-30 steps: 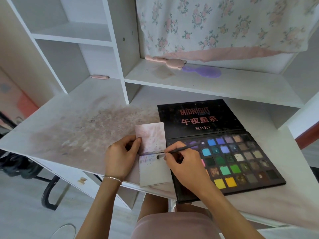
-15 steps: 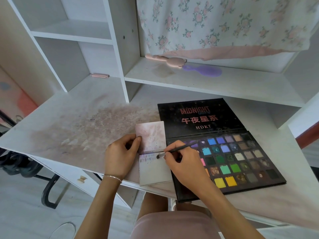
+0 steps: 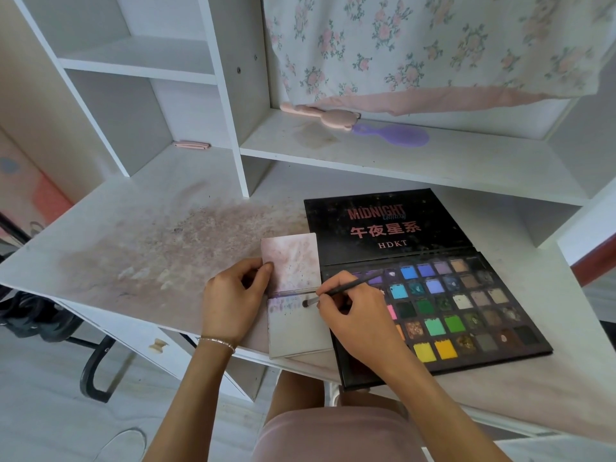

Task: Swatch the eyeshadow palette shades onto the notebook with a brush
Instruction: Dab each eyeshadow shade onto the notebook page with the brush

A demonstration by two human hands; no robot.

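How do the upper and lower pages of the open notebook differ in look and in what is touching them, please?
The upper page is mottled pink all over, while the lower page is mostly bare, with purple marks only near the fold. The left hand holds the upper page's left edge, whereas the brush, held by the right hand, has its tip on the lower page. Both lie flat on the desk.

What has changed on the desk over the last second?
Very little. The right hand still pinches the brush, its tip staying on the notebook by the purple smear. The left hand keeps holding the notebook's edge. The palette has not moved.
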